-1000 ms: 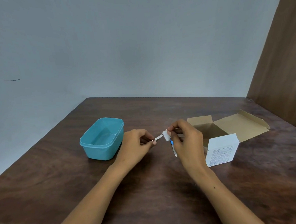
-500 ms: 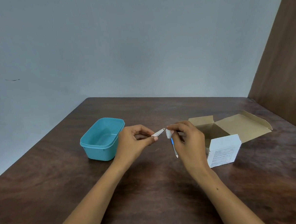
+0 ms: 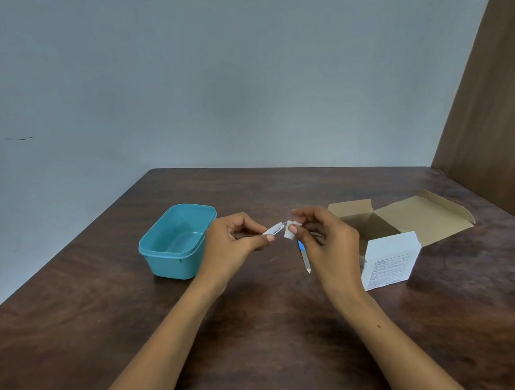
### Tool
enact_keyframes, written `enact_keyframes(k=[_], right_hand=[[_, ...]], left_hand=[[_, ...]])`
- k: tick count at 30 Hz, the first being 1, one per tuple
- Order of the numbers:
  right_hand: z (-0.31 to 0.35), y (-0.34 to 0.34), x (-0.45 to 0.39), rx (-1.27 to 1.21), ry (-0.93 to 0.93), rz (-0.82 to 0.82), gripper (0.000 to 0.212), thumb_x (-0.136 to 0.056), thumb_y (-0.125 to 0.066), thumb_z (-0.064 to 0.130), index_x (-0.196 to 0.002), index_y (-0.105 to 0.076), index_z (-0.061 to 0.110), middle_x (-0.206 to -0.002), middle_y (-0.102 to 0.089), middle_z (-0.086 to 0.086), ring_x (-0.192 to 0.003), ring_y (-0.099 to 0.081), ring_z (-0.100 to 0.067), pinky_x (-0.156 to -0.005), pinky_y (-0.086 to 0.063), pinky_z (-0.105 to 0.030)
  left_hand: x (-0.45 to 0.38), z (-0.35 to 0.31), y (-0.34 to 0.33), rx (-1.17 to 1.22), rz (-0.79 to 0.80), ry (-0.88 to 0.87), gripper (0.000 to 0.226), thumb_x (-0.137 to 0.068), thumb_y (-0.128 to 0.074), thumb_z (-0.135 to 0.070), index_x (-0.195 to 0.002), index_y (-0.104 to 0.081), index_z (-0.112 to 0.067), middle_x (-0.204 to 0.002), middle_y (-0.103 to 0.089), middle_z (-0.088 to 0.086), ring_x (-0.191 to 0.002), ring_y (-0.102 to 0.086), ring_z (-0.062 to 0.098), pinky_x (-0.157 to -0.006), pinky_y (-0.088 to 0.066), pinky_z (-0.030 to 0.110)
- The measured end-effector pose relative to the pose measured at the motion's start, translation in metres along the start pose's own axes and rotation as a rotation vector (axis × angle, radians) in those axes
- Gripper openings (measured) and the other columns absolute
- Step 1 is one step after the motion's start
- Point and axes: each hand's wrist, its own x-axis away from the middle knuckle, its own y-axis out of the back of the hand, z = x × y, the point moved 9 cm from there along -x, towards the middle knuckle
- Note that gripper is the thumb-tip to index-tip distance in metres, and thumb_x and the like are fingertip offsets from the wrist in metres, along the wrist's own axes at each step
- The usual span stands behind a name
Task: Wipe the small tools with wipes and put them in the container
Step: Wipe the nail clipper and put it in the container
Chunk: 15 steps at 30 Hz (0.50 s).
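At the centre of the frame we see a small metal tool [image 3: 273, 228], slim and silvery, pinched between the thumb and curled fingers of the left hand [image 3: 236, 242]; its free tip points right and slightly up. Just beside that tip sits a small folded white wipe [image 3: 290, 230], which the right hand [image 3: 323, 242] pinches between thumb and forefinger. We cannot tell whether the tip touches the wipe or stops just short of it. The right hand's other fingers curl round a second tool [image 3: 304, 257], a thin white stick with a blue band, which hangs down below the wipe toward the table [image 3: 259, 331].

Left of the left hand, in the centre-left of the frame, stands the teal container [image 3: 175, 261], open-topped and lidless. We see nothing lying inside it. The left hand's back overlaps the container's right edge in this view.

To the right of the right hand lies an open cardboard box [image 3: 419, 217], flaps spread, with a white printed front panel facing us. Everything rests on the dark wooden table, a pale wall [image 3: 211, 76] behind it.
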Motion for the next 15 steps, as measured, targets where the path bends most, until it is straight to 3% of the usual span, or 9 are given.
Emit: enact_keyframes(k=[2, 5, 11, 15], right_hand=[[0.004, -0.001, 0.000, 0.012, 0.031, 0.011, 0.022, -0.082, -0.069, 0.004, -0.096, -0.069, 0.021, -0.087, -0.065, 0.009, -0.085, -0.062, 0.001, -0.072, -0.048, -0.008], [0.007, -0.001, 0.000, 0.076, 0.059, 0.014, 0.013, -0.083, -0.070, 0.009, -0.084, -0.068, 0.022, -0.085, -0.064, 0.009, -0.082, -0.060, -0.001, -0.065, -0.045, -0.007], [0.013, 0.000, 0.000, 0.054, 0.083, -0.004, 0.004, -0.084, -0.070, 0.015, -0.083, -0.066, 0.017, -0.082, -0.066, 0.009, -0.080, -0.062, -0.002, -0.069, -0.048, -0.008], [0.008, 0.002, -0.001, 0.038, 0.031, -0.008, 0.009, -0.085, -0.068, 0.023, -0.078, -0.063, 0.024, -0.072, -0.063, 0.017, -0.075, -0.061, 0.000, -0.061, -0.044, -0.007]], left_hand=[[0.000, 0.000, -0.003, 0.014, 0.041, 0.012, 0.016, -0.071, -0.080, -0.003, -0.081, -0.076, -0.015, -0.078, -0.076, 0.002, -0.073, -0.073, 0.015, -0.065, -0.058, 0.022], [0.002, -0.004, -0.006, 0.006, 0.076, -0.005, 0.019, -0.076, -0.076, -0.003, -0.090, -0.076, -0.016, -0.082, -0.077, 0.001, -0.074, -0.072, 0.012, -0.064, -0.056, 0.018], [0.003, -0.009, -0.011, -0.048, 0.112, -0.049, 0.011, -0.081, -0.073, -0.006, -0.091, -0.072, -0.010, -0.079, -0.073, 0.009, -0.068, -0.069, 0.014, -0.062, -0.057, 0.022], [0.004, -0.011, -0.016, -0.071, 0.149, -0.075, 0.014, -0.075, -0.079, -0.011, -0.088, -0.073, -0.010, -0.076, -0.074, 0.005, -0.066, -0.071, 0.016, -0.059, -0.057, 0.022]])
